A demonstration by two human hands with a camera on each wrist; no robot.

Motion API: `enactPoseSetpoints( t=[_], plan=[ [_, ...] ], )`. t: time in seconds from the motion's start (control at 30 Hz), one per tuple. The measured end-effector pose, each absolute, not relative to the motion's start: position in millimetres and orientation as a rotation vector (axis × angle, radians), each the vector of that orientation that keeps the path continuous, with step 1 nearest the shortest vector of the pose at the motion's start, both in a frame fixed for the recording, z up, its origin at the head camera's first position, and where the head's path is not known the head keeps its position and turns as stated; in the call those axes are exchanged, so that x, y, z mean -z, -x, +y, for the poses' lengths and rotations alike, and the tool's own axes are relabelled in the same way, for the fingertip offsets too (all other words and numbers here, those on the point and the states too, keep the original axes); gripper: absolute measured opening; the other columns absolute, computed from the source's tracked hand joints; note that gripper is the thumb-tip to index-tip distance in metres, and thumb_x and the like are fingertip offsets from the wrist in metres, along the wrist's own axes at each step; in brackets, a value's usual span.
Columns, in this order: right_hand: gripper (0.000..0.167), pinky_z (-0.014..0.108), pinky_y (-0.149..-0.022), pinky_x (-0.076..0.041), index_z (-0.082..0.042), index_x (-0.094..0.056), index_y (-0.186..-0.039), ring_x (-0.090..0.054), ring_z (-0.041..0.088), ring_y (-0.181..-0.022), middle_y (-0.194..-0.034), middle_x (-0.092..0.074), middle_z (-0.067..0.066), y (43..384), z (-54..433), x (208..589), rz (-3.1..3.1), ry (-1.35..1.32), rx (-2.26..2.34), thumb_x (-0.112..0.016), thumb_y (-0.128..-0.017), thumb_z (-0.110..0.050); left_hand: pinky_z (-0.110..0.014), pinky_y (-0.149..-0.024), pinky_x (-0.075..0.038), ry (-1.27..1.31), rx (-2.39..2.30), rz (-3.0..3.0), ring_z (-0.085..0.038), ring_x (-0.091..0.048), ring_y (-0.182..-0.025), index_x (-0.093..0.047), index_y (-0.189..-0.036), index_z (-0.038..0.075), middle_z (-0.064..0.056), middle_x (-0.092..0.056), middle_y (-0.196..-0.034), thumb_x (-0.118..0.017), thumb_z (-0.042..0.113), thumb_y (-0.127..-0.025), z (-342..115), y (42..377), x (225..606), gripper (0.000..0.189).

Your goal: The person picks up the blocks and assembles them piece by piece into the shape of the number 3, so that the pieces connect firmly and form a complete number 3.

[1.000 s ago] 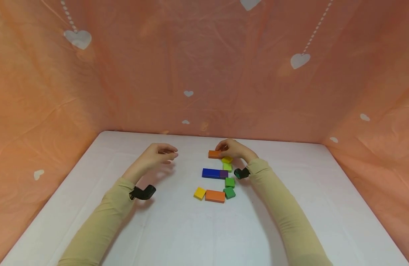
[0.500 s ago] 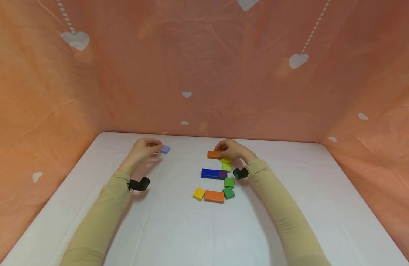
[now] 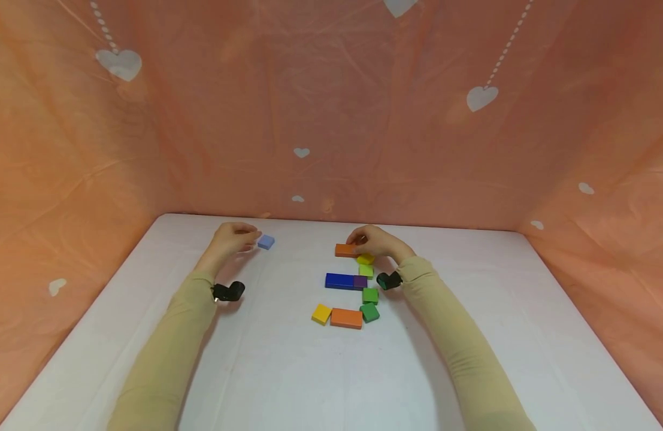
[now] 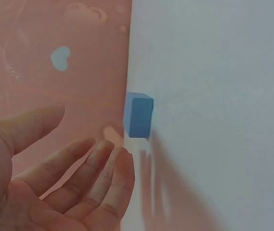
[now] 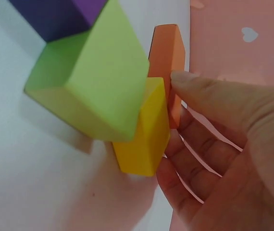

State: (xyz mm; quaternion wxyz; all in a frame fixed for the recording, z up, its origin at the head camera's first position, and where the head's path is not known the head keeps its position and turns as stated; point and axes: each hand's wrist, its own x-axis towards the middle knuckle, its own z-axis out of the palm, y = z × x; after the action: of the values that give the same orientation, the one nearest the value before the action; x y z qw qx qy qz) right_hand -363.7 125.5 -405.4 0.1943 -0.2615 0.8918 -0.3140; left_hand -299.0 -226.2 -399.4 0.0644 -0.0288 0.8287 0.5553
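Observation:
A light blue block [image 3: 266, 242] lies flat at the back left of the table. Just left of it is my left hand [image 3: 231, 239], its fingers spread and apart from the block, as the left wrist view confirms beside the same block [image 4: 141, 115]. At the back of the block figure, my right hand [image 3: 377, 240] pinches an orange block [image 3: 345, 250]; the right wrist view has the thumb on this orange block [image 5: 165, 50], with its other fingers partly hidden behind. A yellow block [image 3: 366, 259] touches or nearly touches that orange block, below the right hand.
In a column toward me follow a lime block [image 3: 366, 272], a dark blue block [image 3: 339, 281] with a purple one [image 3: 360, 282], and two green blocks [image 3: 370, 295]. A front orange block [image 3: 346, 318] and yellow block [image 3: 321, 314] end the row. Orange cloth [image 3: 331, 120] surrounds the white table [image 3: 288, 383].
My left hand has moved left and back from where it was a second ago. Half a second ago its fingers touched the light blue block; now they are off it. The right hand stays.

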Motion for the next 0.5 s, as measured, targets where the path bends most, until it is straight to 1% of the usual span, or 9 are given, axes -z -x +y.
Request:
enactPoseSetpoints(
  t=[0.13, 0.3, 0.43, 0.5],
  plan=[
    [0.023, 0.035, -0.09, -0.047, 0.001, -0.064, -0.113, -0.055, 0.026, -0.1, -0.111, -0.063, 0.013, 362.3, 125.7, 404.0, 2.509, 0.735, 0.866, -0.064, -0.091, -0.006, -0.04, -0.094, -0.046, 0.121, -1.694, 2.47, -0.035, -0.053, -0.114, -0.048, -0.132, -0.009, -0.025, -0.052, -0.128, -0.06, 0.017, -0.095, -226.0, 303.8, 403.5, 0.047],
    [0.023, 0.036, -0.092, -0.046, 0.0, -0.063, -0.113, -0.054, 0.026, -0.1, -0.111, -0.063, 0.012, 361.5, 125.6, 403.3, 2.518, 0.726, 0.849, -0.063, -0.092, -0.007, -0.038, -0.094, -0.046, 0.066, -1.686, 2.469, -0.034, -0.051, -0.117, -0.046, -0.133, -0.011, -0.026, -0.048, -0.134, -0.061, 0.011, -0.094, -226.8, 310.3, 409.5, 0.048],
    [0.023, 0.036, -0.091, -0.046, 0.0, -0.063, -0.114, -0.054, 0.026, -0.099, -0.111, -0.063, 0.012, 362.1, 125.5, 403.9, 2.516, 0.722, 0.846, -0.063, -0.092, -0.006, -0.04, -0.094, -0.046, 0.014, -1.646, 2.486, -0.035, -0.053, -0.115, -0.046, -0.134, -0.011, -0.027, -0.049, -0.131, -0.062, 0.011, -0.093, -228.7, 314.4, 413.0, 0.049],
    [0.023, 0.036, -0.092, -0.046, 0.0, -0.064, -0.114, -0.054, 0.026, -0.099, -0.111, -0.062, 0.012, 363.0, 125.1, 404.6, 2.518, 0.721, 0.844, -0.063, -0.092, -0.006, -0.04, -0.094, -0.046, -0.006, -1.607, 2.512, -0.034, -0.054, -0.114, -0.047, -0.134, -0.009, -0.026, -0.051, -0.13, -0.063, 0.013, -0.092, -229.4, 316.4, 414.3, 0.05]
  ],
)
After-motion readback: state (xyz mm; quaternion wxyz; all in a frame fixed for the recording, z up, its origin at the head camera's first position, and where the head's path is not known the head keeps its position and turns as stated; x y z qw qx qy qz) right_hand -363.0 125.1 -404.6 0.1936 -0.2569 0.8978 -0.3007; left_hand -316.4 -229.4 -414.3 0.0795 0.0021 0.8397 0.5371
